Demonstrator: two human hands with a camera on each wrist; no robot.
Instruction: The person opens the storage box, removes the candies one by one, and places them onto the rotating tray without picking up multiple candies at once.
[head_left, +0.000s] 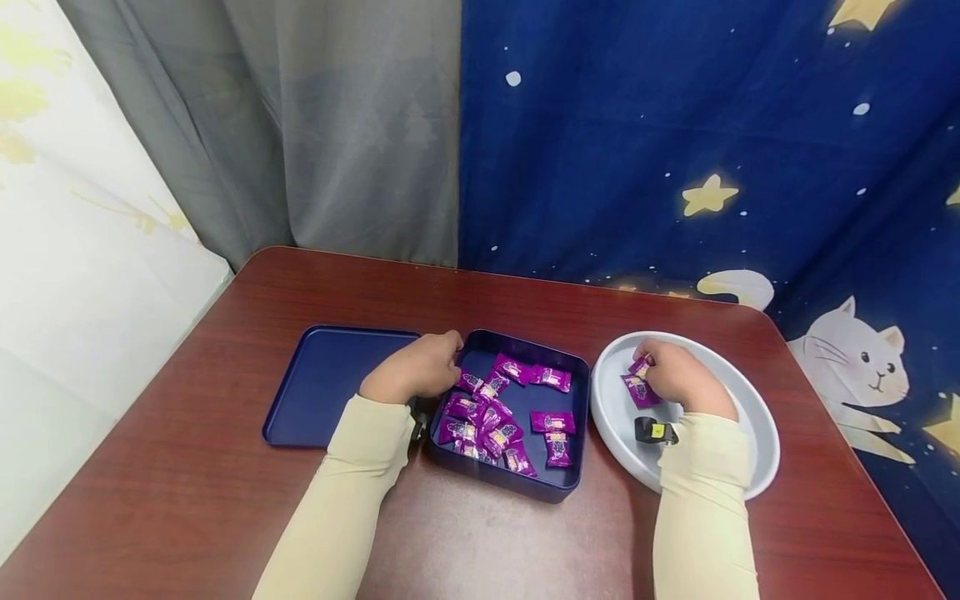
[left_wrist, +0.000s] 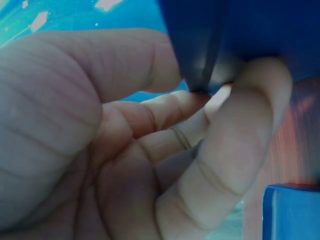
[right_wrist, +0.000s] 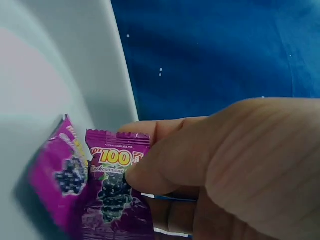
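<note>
A dark blue square box [head_left: 510, 482] holds several purple candy packets [head_left: 498, 433], heaped mostly along its left side. My left hand [head_left: 420, 367] grips the box's left edge near the far corner; its thumb and fingers lie around the wall in the left wrist view. Inside the round white tray [head_left: 763, 442], my right hand [head_left: 682, 379] pinches a purple blackcurrant candy packet [right_wrist: 112, 200] between thumb and fingers. A second purple packet [right_wrist: 60, 175] lies against the tray right beside the pinched one.
A flat dark blue lid [head_left: 322, 383] lies on the reddish-brown table [head_left: 187, 467], left of the box. The tray stands close to the box's right side. Grey and blue curtains [head_left: 570, 150] hang behind the table's far edge.
</note>
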